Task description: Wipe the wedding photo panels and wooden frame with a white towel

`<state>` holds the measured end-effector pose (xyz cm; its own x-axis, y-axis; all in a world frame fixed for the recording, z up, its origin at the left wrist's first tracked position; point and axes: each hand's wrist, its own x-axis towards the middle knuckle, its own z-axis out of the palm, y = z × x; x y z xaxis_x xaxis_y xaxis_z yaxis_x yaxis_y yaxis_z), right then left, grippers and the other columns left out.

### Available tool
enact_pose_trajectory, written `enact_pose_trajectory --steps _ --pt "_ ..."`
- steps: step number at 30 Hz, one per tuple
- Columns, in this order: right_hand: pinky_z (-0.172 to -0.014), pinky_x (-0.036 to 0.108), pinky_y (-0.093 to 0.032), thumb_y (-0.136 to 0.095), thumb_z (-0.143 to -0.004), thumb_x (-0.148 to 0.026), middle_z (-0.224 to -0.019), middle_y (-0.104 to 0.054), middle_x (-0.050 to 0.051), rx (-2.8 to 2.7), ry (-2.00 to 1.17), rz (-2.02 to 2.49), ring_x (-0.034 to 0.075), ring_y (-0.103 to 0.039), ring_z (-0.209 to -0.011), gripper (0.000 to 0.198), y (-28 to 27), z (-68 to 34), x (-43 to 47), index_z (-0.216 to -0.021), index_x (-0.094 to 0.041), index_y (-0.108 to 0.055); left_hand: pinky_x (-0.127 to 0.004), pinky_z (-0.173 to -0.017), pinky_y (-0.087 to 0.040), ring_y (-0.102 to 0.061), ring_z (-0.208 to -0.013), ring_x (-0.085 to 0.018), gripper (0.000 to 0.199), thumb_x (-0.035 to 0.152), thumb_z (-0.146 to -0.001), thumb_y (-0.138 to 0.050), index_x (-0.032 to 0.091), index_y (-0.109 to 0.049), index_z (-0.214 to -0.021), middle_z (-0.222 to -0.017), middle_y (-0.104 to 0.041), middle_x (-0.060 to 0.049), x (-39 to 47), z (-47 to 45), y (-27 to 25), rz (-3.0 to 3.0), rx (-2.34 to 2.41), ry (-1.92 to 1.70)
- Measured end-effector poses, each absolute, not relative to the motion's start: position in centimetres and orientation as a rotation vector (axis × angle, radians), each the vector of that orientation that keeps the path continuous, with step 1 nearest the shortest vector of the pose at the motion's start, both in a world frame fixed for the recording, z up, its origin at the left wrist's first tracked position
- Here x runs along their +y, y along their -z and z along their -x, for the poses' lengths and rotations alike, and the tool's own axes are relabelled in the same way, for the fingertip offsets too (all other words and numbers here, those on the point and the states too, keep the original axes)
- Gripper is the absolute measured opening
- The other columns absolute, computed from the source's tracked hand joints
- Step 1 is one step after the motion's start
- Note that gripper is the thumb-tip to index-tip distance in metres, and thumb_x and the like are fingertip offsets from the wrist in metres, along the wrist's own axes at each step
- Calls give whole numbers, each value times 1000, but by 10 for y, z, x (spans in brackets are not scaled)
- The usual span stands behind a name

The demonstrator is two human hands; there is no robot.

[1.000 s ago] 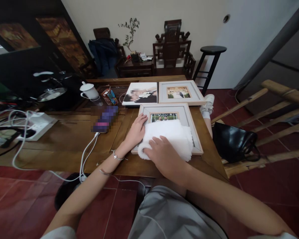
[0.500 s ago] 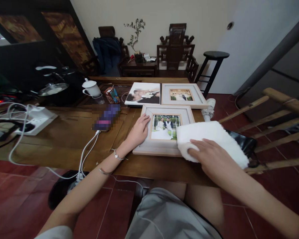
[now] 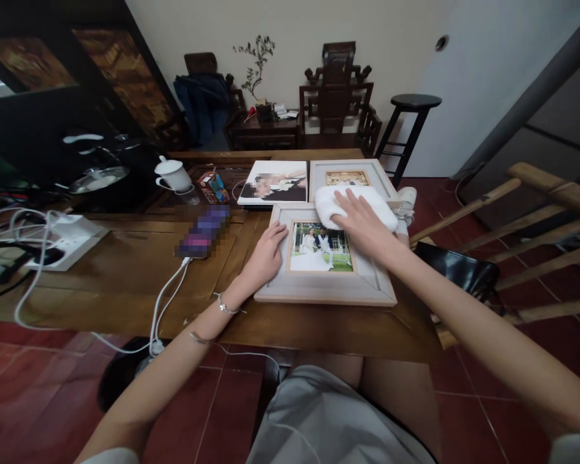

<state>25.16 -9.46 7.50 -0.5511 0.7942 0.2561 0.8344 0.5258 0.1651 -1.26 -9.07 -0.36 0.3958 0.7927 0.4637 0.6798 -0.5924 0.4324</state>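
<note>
My left hand (image 3: 267, 259) lies along the left edge of a pale picture frame (image 3: 314, 289), its fingers hooked over the border and holding it against the tabletop. Behind the glass is a photo (image 3: 321, 248) of two people in wedding dress outdoors. A thick white towel (image 3: 379, 209) is gripped under my right hand (image 3: 360, 220), fingers slightly apart on top of it. The towel covers the upper right corner of this frame and overlaps the lower part of a second pale frame (image 3: 389, 177) behind it. To the left of that one lies a white-edged photo board (image 3: 290, 171).
Left on the wooden table (image 3: 130, 241) are a phone (image 3: 203, 232) on a white cable, a drink carton (image 3: 213, 187), a white lidded cup (image 3: 171, 174), a lidded pan (image 3: 101, 179) and a power strip (image 3: 72, 241). A wooden chair (image 3: 546, 183) stands at right.
My right hand has carried the towel up and left, from the near frame's lower right corner to its top right. My left hand keeps its place on the frame.
</note>
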Motion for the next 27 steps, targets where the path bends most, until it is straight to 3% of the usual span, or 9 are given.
enact_pose_trajectory --steps 9,18,23,27 --pt "-96 52 -37 -43 -83 4 -129 -54 22 -2849 312 1530 38 -47 -123 43 -73 -225 -147 -117 -15 -62 -54 -113 -33 -41 -136 -27 52 2 -77 -40 16 -59 -123 -134 -57 -11 -88 16 7 -2472 1284 -1005" --pt "-75 34 -46 -45 -73 4 -104 -65 8 -2885 -123 1243 23 -61 -89 45 -97 -241 -224 -106 -22 -60 -52 -113 -34 -42 -135 -27 50 1 -77 -40 13 -61 -120 -133 -58 -13 -90 15 3 -2454 1296 -1014" --pt "-89 42 -46 -47 -70 3 -118 -61 13 -2829 -76 1285 31 -55 -113 50 -85 -232 -228 -112 -20 -60 -52 -114 -32 -40 -137 -26 44 9 -85 -40 14 -58 -125 -136 -56 -12 -92 12 2 -2443 1339 -987" --pt "-103 52 -36 -43 -69 8 -136 -51 18 -2728 13 1394 34 -41 -132 58 -67 -231 -193 -119 -17 -59 -51 -115 -30 -35 -139 -26 40 18 -92 -38 12 -56 -128 -141 -52 -14 -94 10 1 -2456 1358 -935"
